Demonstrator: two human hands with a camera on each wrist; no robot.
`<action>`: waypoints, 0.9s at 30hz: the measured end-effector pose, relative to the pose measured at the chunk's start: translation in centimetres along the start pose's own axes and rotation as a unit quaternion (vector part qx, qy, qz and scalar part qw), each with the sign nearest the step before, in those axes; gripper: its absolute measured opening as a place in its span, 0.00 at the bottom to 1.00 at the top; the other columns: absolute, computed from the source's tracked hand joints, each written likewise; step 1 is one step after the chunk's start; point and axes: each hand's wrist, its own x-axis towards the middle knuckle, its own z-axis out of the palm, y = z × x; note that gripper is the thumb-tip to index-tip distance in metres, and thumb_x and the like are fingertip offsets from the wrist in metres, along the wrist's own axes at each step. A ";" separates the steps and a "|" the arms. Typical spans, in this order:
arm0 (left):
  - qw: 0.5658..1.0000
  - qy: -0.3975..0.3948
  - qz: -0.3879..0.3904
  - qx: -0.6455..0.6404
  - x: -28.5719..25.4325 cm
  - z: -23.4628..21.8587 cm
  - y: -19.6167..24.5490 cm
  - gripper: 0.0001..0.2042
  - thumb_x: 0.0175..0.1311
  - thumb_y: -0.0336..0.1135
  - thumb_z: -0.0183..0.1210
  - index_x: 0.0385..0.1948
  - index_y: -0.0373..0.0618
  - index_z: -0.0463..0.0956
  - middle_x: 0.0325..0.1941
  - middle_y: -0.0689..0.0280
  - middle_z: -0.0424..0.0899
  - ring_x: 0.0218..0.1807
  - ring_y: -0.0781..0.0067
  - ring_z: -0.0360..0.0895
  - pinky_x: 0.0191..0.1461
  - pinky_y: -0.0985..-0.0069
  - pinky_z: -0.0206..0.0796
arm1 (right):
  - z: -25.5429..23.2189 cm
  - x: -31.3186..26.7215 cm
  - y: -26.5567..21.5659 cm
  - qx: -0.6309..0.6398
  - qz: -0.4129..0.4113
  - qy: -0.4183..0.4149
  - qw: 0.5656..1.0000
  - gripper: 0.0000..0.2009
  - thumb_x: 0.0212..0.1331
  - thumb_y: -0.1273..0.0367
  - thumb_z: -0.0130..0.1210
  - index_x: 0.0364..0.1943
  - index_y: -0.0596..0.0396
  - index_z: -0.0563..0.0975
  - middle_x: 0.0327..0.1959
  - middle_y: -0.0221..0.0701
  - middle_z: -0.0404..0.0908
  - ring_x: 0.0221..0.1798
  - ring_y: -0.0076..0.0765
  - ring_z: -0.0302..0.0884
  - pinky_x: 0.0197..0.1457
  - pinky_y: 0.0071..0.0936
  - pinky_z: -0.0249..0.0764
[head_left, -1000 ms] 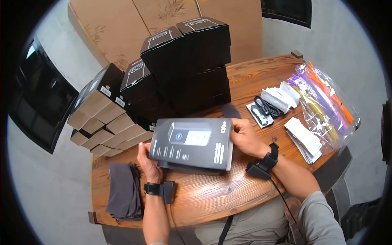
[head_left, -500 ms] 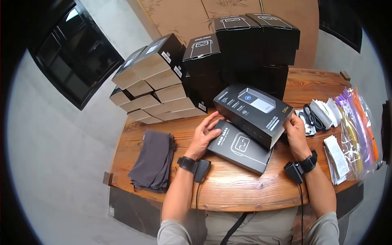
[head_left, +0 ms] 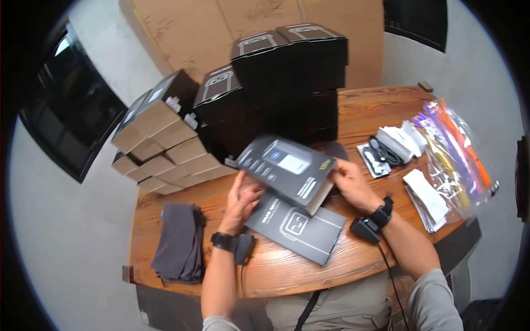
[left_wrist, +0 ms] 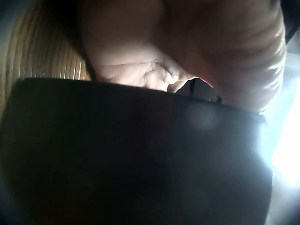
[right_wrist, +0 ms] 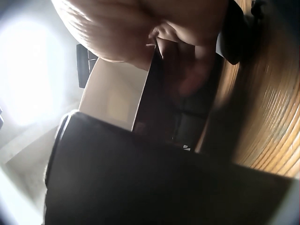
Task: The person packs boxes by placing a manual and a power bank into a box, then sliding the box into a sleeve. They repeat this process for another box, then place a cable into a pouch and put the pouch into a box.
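Observation:
A black printed box (head_left: 287, 168) with a power bank pictured on its top is tilted above the table. My right hand (head_left: 356, 185) grips its right end, where a beige end panel (right_wrist: 115, 93) shows in the right wrist view. At the left end, my left hand (head_left: 240, 204) has its fingers extended right at the box's corner, with the thumb over the lower box. Partly under the printed box lies a flat dark grey box (head_left: 298, 229) bearing a white line drawing. In the left wrist view the palm (left_wrist: 187, 47) shows behind a dark foreground surface.
Black boxes (head_left: 287, 77) stand stacked at the back, beside beige-ended boxes (head_left: 171, 149). Folded grey cloth (head_left: 179, 243) lies on the left. To the right are a coiled black cable (head_left: 383, 151), white papers (head_left: 425, 198) and a clear bag of coloured strips (head_left: 458, 157).
The printed box has been lifted and turned at an angle, showing the flat grey box beneath. The head view has swung right, then partly back left. Both hands stay at the box ends.

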 end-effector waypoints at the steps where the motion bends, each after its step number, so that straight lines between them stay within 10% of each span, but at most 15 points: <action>1: 1.000 -0.012 0.003 -0.004 0.1 -0.2 0.1 0.47 0.55 0.46 0.70 0.72 0.45 0.46 0.61 0.52 0.72 0.59 0.66 0.74 0.61 0.70 0.68 | 0.1 -0.1 -0.2 0.001 0.003 -0.010 1.000 0.13 0.71 0.72 0.45 0.53 0.60 0.76 0.45 0.25 0.80 0.47 0.19 0.72 0.53 0.21 0.69; 6: 1.000 0.002 0.018 0.017 0.1 0.2 0.2 0.31 0.58 0.47 0.67 0.59 0.42 0.65 0.47 0.68 0.76 0.46 0.77 0.71 0.55 0.79 0.68 | 0.2 -0.2 0.4 -0.008 0.013 -0.029 0.999 0.13 0.72 0.68 0.45 0.48 0.61 0.78 0.40 0.26 0.80 0.42 0.18 0.71 0.48 0.21 0.69; 18: 1.000 0.004 0.013 0.001 0.1 0.0 0.3 0.25 0.65 0.38 0.60 0.61 0.42 0.63 0.56 0.62 0.75 0.54 0.72 0.75 0.58 0.75 0.68 | -0.1 -0.3 -0.2 -0.054 0.055 -0.025 0.997 0.17 0.70 0.59 0.51 0.38 0.62 0.80 0.26 0.23 0.77 0.32 0.16 0.67 0.35 0.21 0.68; 27: 1.000 0.006 0.025 0.002 -0.1 0.6 0.8 0.28 0.62 0.47 0.61 0.59 0.44 0.63 0.48 0.65 0.78 0.50 0.75 0.76 0.56 0.74 0.68 | 0.2 -0.5 -1.5 0.068 0.042 -0.097 0.992 0.17 0.66 0.69 0.53 0.58 0.55 0.76 0.41 0.25 0.81 0.36 0.15 0.74 0.36 0.17 0.74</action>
